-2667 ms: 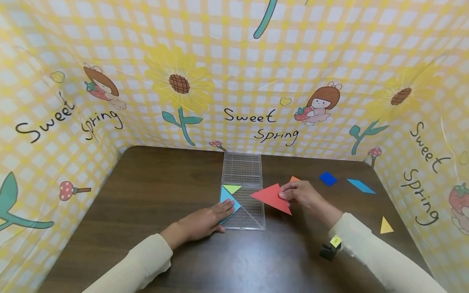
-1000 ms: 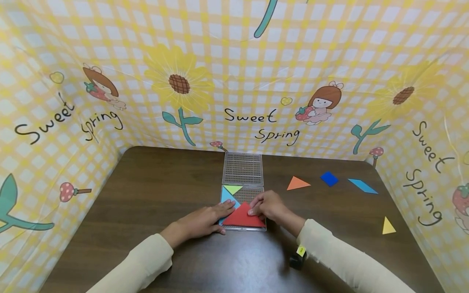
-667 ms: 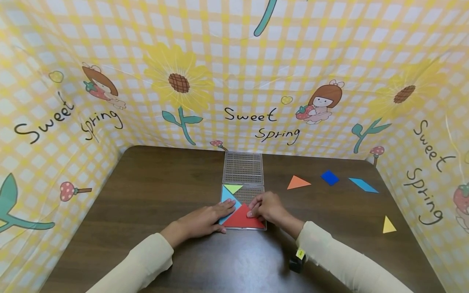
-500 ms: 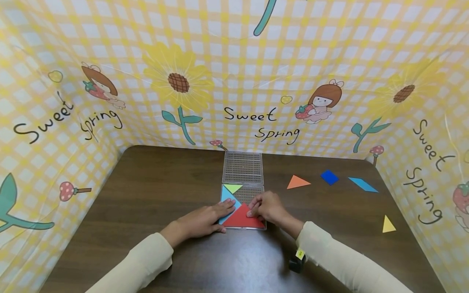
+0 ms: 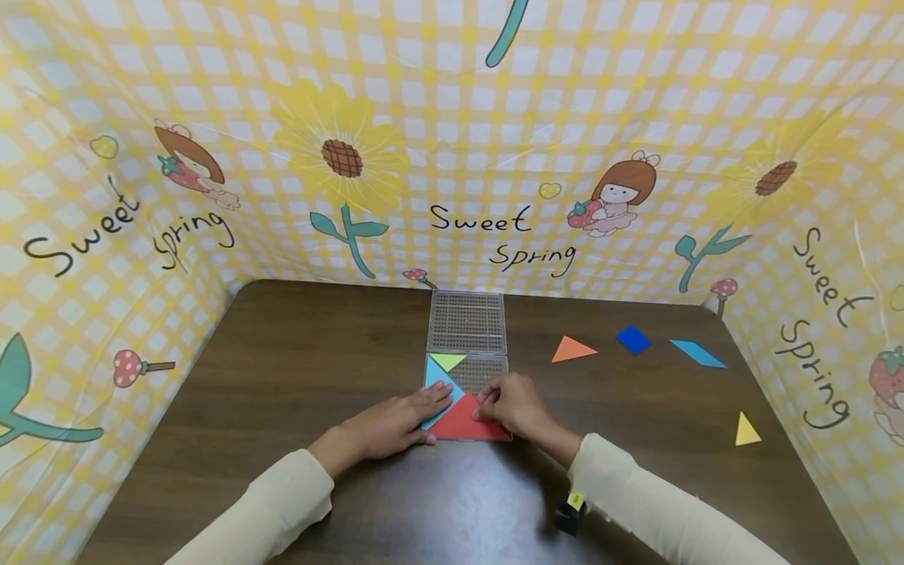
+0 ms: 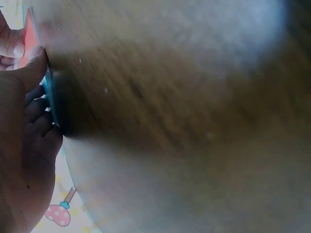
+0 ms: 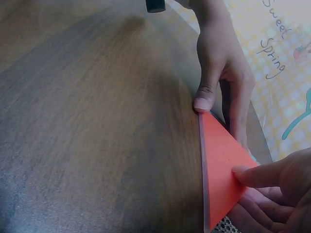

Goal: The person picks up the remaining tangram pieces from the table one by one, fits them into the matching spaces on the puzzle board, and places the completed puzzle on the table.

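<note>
A clear plastic tangram case lies unfolded at mid-table, its near half (image 5: 483,373) holding pieces and its far half (image 5: 468,322) showing a dotted pattern. Inside the near half, a big red triangle (image 5: 462,424) lies flat along the front edge. My right hand (image 5: 519,402) pinches its right slanted side, thumb on top, as the right wrist view shows. My left hand (image 5: 395,422) rests with straight fingers on a big light blue triangle (image 5: 435,380), partly covering it, its thumb at the case's front left corner. Behind them sits a small green triangle (image 5: 448,362).
To the right on the brown table (image 5: 297,337) lie an orange triangle (image 5: 574,350), a dark blue square (image 5: 634,340), a light blue parallelogram (image 5: 699,354) and a yellow triangle (image 5: 747,430). A checked cloth (image 5: 452,118) stands around the table's back and sides.
My right hand has brought the red triangle left from beside the case, and it now lies flat in the near half. My left hand has stayed on the light blue triangle.
</note>
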Demonstrator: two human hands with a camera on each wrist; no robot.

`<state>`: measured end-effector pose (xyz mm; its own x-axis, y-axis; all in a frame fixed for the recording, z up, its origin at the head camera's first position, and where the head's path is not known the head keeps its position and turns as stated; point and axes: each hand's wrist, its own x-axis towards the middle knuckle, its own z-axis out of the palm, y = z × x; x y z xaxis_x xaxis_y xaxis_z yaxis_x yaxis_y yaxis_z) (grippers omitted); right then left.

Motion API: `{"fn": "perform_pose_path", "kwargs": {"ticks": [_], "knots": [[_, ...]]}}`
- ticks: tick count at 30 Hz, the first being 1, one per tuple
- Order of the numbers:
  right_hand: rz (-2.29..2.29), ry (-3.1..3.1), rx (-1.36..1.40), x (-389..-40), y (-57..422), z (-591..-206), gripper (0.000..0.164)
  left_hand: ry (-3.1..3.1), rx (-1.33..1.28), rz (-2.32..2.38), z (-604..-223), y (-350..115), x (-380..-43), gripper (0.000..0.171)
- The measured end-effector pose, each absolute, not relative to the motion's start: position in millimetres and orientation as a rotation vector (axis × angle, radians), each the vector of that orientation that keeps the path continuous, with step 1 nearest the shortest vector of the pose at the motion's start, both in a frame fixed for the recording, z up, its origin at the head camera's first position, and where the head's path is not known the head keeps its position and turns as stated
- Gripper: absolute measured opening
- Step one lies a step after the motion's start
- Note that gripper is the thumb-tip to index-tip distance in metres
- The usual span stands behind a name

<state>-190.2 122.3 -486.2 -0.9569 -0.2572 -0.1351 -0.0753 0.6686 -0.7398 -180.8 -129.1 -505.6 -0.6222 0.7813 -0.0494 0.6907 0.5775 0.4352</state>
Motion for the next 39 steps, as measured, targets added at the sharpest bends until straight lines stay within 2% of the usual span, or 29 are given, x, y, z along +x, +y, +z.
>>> {"fn": "perform_pose_path", "kwargs": {"ticks": [7, 14, 24, 39], "knots": [[-1.096, 2.775, -0.414, -185.9, 120.5, -492.8, 0.021, 2.576, 1.199, 0.546, -507.7, -128.8, -180.8, 0.066], [-1.048, 2.922, -0.515, -176.5, 116.9, -497.0, 0.018, 2.573, 1.211, 0.568, -506.8, -129.1, -180.6, 0.066], [-0.903, 3.067, -0.568, -169.5, 116.3, -503.0, 0.024, 2.577, 1.250, 0.572, -507.4, -128.4, -181.7, 0.064], [-0.965, 3.037, -0.550, -170.9, 115.4, -503.5, 0.024, 2.609, 1.295, 0.510, -508.7, -127.8, -181.5, 0.059]]}}
